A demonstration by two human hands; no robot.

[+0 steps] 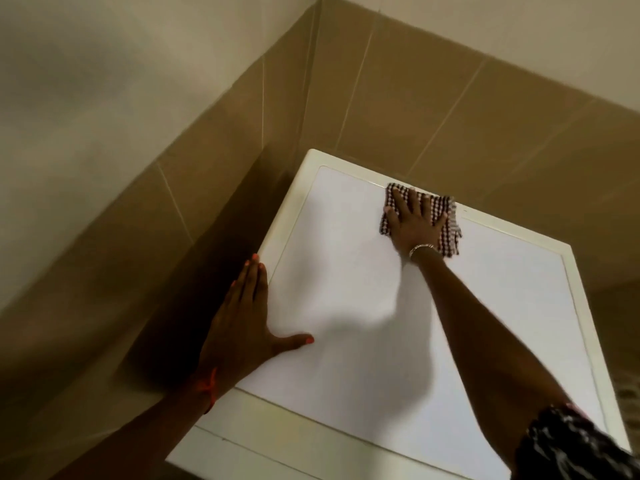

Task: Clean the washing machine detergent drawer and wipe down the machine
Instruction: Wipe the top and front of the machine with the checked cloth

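fingers spread flat, our right hand (414,221) presses a checked cloth (446,230) onto the washing machine top (346,289) near its far edge. our left hand (242,327) rests open on the left rim, holding nothing.

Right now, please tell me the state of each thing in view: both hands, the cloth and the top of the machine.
Left hand: flat, fingers straight, resting on the left edge of the machine top.
Right hand: flat, fingers spread, pressing on the cloth.
Cloth: spread flat under the right hand, near the far edge.
Machine top: white, closed flat surface, bare except for hands and cloth.
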